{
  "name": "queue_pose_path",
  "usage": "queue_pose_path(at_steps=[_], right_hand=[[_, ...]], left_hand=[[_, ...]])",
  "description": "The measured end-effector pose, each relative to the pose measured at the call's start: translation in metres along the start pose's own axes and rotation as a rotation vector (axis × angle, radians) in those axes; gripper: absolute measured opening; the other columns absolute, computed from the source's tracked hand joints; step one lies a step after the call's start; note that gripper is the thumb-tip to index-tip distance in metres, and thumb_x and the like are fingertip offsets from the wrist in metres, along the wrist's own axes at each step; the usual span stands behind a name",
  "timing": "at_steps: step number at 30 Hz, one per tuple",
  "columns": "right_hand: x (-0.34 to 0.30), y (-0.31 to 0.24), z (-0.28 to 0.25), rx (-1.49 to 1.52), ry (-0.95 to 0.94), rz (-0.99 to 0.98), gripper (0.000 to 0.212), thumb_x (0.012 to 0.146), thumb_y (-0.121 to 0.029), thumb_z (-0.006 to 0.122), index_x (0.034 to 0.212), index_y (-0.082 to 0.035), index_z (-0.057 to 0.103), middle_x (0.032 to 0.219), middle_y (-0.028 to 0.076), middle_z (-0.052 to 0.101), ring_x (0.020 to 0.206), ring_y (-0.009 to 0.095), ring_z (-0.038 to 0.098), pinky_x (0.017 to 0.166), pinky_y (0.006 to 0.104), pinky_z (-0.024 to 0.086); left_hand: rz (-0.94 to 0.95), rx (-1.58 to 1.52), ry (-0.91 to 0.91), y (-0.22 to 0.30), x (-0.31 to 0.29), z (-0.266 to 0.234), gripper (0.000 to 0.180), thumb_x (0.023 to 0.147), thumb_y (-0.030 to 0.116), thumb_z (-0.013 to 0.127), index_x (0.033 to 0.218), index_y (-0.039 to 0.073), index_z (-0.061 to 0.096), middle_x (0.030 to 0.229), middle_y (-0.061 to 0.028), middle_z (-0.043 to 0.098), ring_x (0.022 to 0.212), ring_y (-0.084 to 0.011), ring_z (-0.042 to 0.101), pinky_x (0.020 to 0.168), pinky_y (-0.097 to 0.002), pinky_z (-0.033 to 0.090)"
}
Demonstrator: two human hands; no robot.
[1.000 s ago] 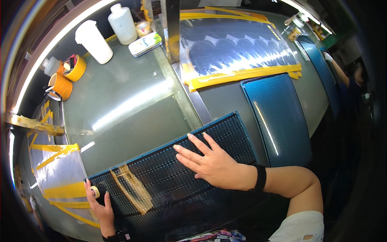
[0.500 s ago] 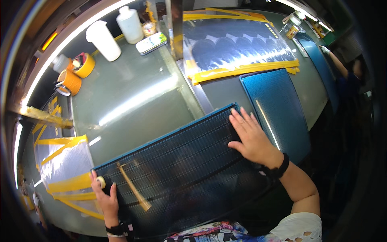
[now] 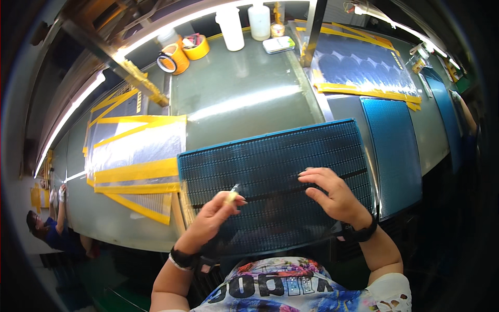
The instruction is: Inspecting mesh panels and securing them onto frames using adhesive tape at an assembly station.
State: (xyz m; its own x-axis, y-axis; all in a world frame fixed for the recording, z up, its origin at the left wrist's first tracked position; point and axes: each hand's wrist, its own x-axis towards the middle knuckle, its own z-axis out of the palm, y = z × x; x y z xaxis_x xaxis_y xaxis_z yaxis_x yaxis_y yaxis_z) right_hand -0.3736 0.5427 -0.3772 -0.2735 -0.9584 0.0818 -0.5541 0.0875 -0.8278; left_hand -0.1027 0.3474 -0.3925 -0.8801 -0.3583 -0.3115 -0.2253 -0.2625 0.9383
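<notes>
In front of me a dark ribbed panel with a blue edge [image 3: 270, 156] lies at the table's near side. My left hand [image 3: 210, 216] is over its left part, thumb and fingers closed on a small pale roll, seemingly tape [image 3: 231, 197]; a clear bit sticks up from it. Over the panel's right part is my right hand [image 3: 335, 196], holding nothing, its fingers bent and apart. Whether it touches the surface I cannot tell.
Yellow-edged film-covered sheets [image 3: 138, 148] lie on the left, more [image 3: 358, 65] at the back right. A blue panel [image 3: 393, 151] stands right of mine. Orange tape rolls [image 3: 179, 61], a white jug [image 3: 230, 31] and a flat tin [image 3: 278, 44] line the back. Another person [image 3: 52, 231] works far left.
My left hand has left the panel's left edge and come inward with the roll. My right hand has drawn back from the far right corner. The view has turned and the panel sits straighter.
</notes>
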Motion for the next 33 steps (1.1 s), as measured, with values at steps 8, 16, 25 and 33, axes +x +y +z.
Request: queue_pose_path(at_steps=[8,16,25,33], right_hand=[[0.019,-0.026,0.069,0.610,-0.194,0.323,0.030,0.105,-0.024,0.051,0.120,-0.002,0.064,0.107,0.005,0.067,0.101,0.013,0.062,0.085,0.0276,0.050],[0.024,-0.032,0.086,0.766,-0.229,0.419,0.023,0.101,-0.025,0.059,0.107,-0.003,0.065,0.096,0.003,0.066,0.091,0.011,0.061,0.078,0.0253,0.049],[0.028,-0.026,0.100,0.668,0.046,0.427,0.011,0.092,-0.011,0.066,0.088,-0.002,0.064,0.081,0.002,0.062,0.075,0.011,0.057,0.065,0.0274,0.046],[0.026,0.082,-0.039,-0.326,0.695,0.385,0.012,0.088,-0.011,0.065,0.082,-0.003,0.059,0.083,0.015,0.062,0.079,0.034,0.061,0.072,0.0435,0.048]], left_hand=[[0.173,0.210,-0.169,0.003,-0.013,0.010,0.022,0.101,0.021,0.058,0.105,0.000,0.059,0.103,-0.0062,0.048,0.093,-0.0155,0.048,0.083,-0.0291,0.041],[0.202,0.222,-0.220,0.001,-0.015,0.002,0.022,0.100,0.020,0.059,0.107,-0.001,0.059,0.103,-0.0075,0.050,0.095,-0.0178,0.050,0.085,-0.0309,0.042],[0.205,0.333,-0.051,-0.010,0.001,-0.002,0.019,0.097,0.018,0.063,0.104,-0.001,0.064,0.108,-0.0094,0.057,0.097,-0.0189,0.055,0.087,-0.0306,0.045],[0.221,0.772,0.535,-0.004,-0.007,-0.123,0.030,0.096,0.019,0.064,0.075,-0.002,0.059,0.097,-0.0074,0.056,0.086,-0.0177,0.053,0.077,-0.0297,0.042]])
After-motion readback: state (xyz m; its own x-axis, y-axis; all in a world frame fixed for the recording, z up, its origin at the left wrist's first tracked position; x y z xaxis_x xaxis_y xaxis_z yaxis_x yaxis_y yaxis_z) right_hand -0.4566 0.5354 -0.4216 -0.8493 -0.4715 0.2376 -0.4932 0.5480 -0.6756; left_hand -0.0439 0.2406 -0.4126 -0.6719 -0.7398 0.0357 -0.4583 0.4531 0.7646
